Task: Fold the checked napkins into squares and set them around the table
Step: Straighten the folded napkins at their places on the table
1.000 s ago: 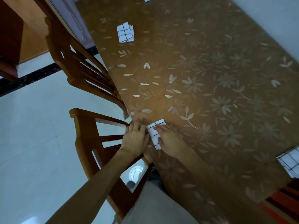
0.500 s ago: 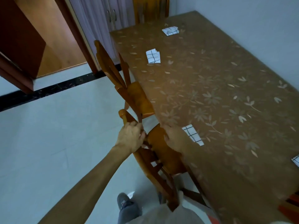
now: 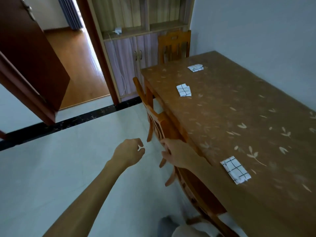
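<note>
Fingers of both hands, loosely curled and empty, have left the nearest napkin folded flat at the bench edge, so that place looks set.

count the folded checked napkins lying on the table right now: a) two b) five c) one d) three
d: three folded napkins show on the table, the near napkin, the middle napkin and the far napkin, each lying apart from the others.
</note>
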`<action>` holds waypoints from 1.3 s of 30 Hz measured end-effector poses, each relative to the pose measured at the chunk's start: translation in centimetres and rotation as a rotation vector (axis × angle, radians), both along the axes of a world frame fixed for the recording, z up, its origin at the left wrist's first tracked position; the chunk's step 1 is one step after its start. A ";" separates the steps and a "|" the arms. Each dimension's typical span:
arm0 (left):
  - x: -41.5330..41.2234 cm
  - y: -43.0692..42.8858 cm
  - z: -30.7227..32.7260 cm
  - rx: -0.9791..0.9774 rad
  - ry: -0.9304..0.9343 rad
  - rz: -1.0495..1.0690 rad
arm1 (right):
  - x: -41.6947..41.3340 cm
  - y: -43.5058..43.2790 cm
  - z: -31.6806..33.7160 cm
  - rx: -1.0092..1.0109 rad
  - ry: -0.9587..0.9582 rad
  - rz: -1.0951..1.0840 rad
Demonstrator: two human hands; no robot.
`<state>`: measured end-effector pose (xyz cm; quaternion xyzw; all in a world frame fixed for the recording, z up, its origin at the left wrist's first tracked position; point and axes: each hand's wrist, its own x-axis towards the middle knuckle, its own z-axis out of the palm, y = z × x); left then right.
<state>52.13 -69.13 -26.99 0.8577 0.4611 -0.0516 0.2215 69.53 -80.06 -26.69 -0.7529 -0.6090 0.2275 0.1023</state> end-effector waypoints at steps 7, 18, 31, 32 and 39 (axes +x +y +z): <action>3.2 7.7 1.1 -0.010 -0.106 0.017 | 2.1 8.7 1.7 0.044 0.022 -0.056; 11.7 22.0 3.4 0.044 -0.087 -0.137 | 9.2 20.5 3.5 0.055 0.021 -0.179; 15.4 37.7 0.6 -0.056 -0.241 -0.356 | 10.3 33.1 0.8 -0.019 0.048 -0.457; 15.4 39.4 0.3 -0.056 -0.258 -0.382 | 10.2 34.2 0.6 -0.020 0.041 -0.480; 15.9 48.6 0.4 -0.082 -0.294 -0.523 | 8.8 39.0 1.3 -0.090 0.039 -0.653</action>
